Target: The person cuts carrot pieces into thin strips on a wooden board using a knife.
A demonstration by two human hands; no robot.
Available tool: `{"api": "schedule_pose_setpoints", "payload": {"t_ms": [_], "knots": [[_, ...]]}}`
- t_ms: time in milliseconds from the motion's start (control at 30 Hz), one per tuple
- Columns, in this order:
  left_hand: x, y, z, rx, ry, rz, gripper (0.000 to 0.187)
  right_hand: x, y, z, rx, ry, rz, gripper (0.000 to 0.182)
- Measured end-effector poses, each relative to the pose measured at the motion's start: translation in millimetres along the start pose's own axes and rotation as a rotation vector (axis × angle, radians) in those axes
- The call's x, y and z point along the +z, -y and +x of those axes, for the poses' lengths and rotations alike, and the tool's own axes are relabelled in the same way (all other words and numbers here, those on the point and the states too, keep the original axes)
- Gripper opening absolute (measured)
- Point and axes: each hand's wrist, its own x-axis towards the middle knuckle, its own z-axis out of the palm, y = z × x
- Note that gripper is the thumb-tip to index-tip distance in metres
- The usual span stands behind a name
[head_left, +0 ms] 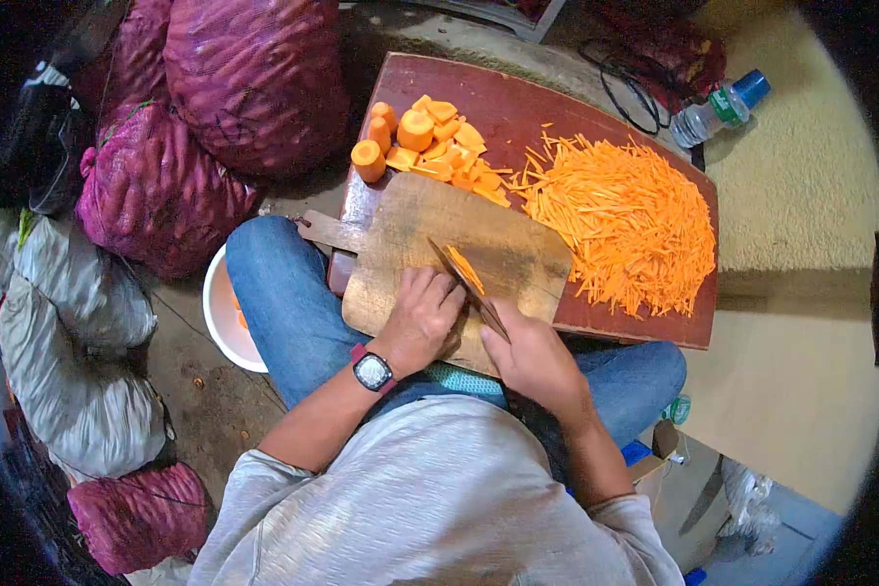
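Head cam, looking fwd and steeply down past wearer's grey shirt [391, 498], wooden cutting board [400, 220] close below, nr mid-frame, wide fisheye-type view w/ dark rounded edges, outermost detail prob. stretched

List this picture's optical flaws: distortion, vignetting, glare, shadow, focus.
Head view: rounded black vignette, speckled with grain; far edge of the red wooden table looks bowed, likely by a wide lens; pale sheen at the table's left end. Same view: dark shadow around the purple mesh sacks at upper left; heaped orange carrot shreds look fairly sharp, their finest strands merging.
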Motion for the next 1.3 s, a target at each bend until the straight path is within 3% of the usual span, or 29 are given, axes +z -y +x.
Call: {"api": "schedule_pose_setpoints", "payload": {"t_ms": [133,200,233,300,500,633,733,800,1033,1233,1300], "knots": [[-2,1,-1,0.014,0.002,0.007,0.033,-10,6,11,-0.011,0.019,-0.054,0.037],[-1,3,-6,-0.011,0.081,0.004,0.062,-17,8,-10,-0.045,0.019,0.003,0.032],[-3,2,-3,-0.024,0.074,0.007,0.062,-16,6,-15,-0.051,0.031,-0.002,0.032],[-8,-1,2,-0.004,0.056,-0.028,0.036,-10,3,-23,0.004,0.026,-0.021,0.032],[-11,-2,5,0.016,0.032,-0.041,0.035,-1,1,21,-0.02,0.065,-0.094,0.039],[-10,1,3,-0.003,0.05,-0.016,0.032,-13,11,-13,-0.023,0.065,-0.022,0.04],[-9,1,0,-0.019,0.057,-0.022,0.03,-7,5,-21,0.094,0.063,-0.027,0.036],[-6,1,2,-0.037,0.017,-0.044,0.031,-1,3,-5,-0.015,0.004,-0.008,0.035],[-8,2,-1,-0.039,-0.012,-0.048,0.035,-13,13,-12,0.056,0.1,-0.002,0.033],[0,3,-3,-0.069,-0.034,-0.041,0.033,1,10,7,-0.038,-0.007,-0.042,0.034],[-5,1,-2,-0.082,0.002,-0.044,0.027,-5,17,17,0.022,0.095,-0.099,0.04]]}}
